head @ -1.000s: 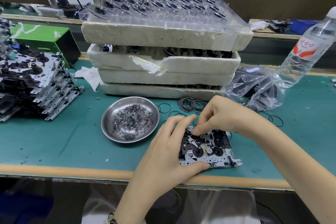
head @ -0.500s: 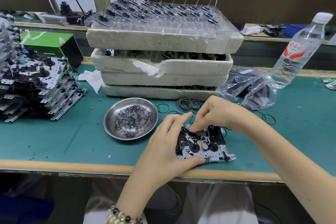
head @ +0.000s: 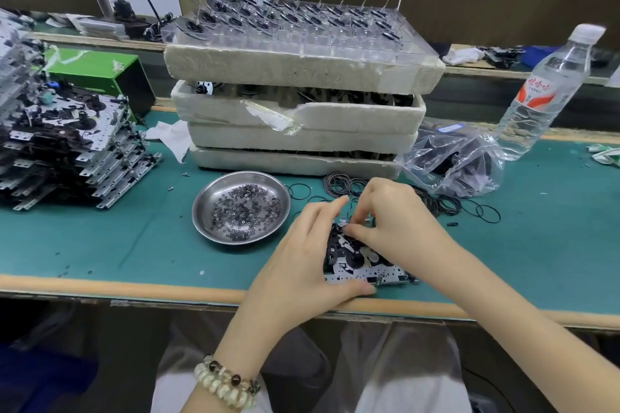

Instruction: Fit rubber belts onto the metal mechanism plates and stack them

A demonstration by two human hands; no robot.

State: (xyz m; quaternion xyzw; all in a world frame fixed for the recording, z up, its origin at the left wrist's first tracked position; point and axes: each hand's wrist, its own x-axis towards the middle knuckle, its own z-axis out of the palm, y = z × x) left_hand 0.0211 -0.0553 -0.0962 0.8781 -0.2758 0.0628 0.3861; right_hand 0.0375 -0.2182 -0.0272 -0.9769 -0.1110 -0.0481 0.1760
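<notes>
Counting around the dish (head: pixel 195 214): one dish, four foam trays (head: pixel 302 141) stacked behind it, one green box (head: pixel 100 72) back-left, one bottle (head: pixel 543 90) and one bag (head: pixel 453 161) off right, one plate (head: pixel 355 261) near-right. Pile (head: pixel 67 144) left of it and belts (head: pixel 342 183) behind it? Way too many to count.

Steel dish (head: pixel 201 214) of washers (head: pixel 245 211) before stacked foam trays (head: pixel 302 69); water bottle (head: pixel 543 90) at right; green box (head: pixel 97 69) at left.

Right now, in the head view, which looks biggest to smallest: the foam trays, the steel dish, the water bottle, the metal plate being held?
1. foam trays.
2-3. water bottle and steel dish: look alike; bottle stands farther, so unranked.
4. metal plate, only partly visible.
</notes>
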